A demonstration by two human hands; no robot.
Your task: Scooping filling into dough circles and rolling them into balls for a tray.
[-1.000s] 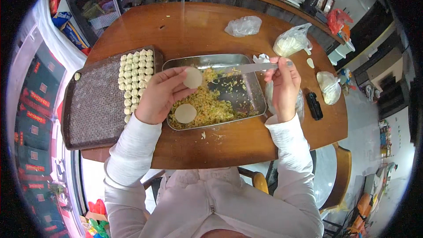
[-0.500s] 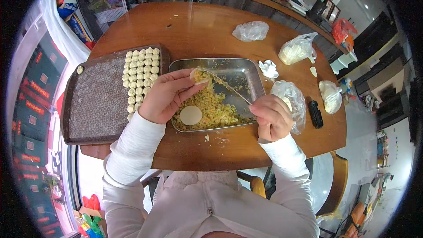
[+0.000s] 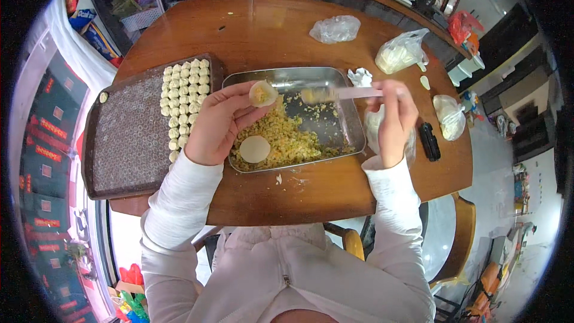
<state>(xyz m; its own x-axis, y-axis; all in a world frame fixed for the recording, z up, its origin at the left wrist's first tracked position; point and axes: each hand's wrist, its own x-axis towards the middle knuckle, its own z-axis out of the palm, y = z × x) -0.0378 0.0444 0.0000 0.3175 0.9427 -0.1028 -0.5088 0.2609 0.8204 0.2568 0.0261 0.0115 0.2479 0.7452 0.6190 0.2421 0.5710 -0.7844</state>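
Note:
My left hand (image 3: 222,121) pinches a round dough wrapper (image 3: 263,93) with a dab of yellowish filling in its middle. It is held above the left side of a metal tray (image 3: 359,121) of chopped filling (image 3: 278,137). A second flat wrapper (image 3: 255,149) lies on that filling. Over the tray's right edge, my right hand (image 3: 394,113) is closed on the handle of a flat spreader (image 3: 347,93), blurred, its far end smeared with filling. Left of the metal tray, a dark tray (image 3: 131,137) holds rows of small pleated dumplings (image 3: 186,87), with one apart at its far left corner.
Plastic bags lie about the wooden table (image 3: 269,30): a crumpled one (image 3: 335,29) at the back, a filled one (image 3: 402,51) and another (image 3: 448,117) at right. Crumpled white tissue (image 3: 360,77) sits behind the metal tray. A black object (image 3: 429,142) lies near the right edge.
My right hand has drawn the spreader away from the wrapper, rightward and up. The left hand still holds the wrapper, now tilted so its filling shows. The view has shifted slightly.

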